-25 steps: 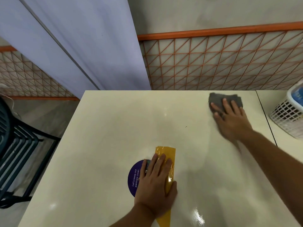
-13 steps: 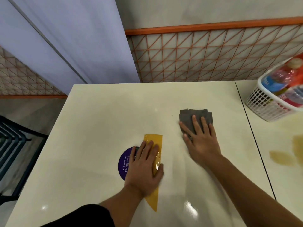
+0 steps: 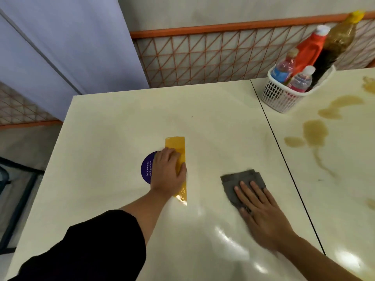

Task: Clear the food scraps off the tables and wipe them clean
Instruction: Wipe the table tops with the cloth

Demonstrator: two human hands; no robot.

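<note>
While the right hand (image 3: 263,216) presses slightly spread fingers (image 3: 245,187) on the grey cloth (image 3: 239,178), the left hand (image 3: 168,175) rests on the bench (image 3: 121,122) over a yellow strip (image 3: 177,143), fingers seemingly flat together.

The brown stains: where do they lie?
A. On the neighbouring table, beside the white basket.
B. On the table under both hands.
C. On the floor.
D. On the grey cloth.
A: the brown stains spread over the right-hand table, close to the white basket.
</note>
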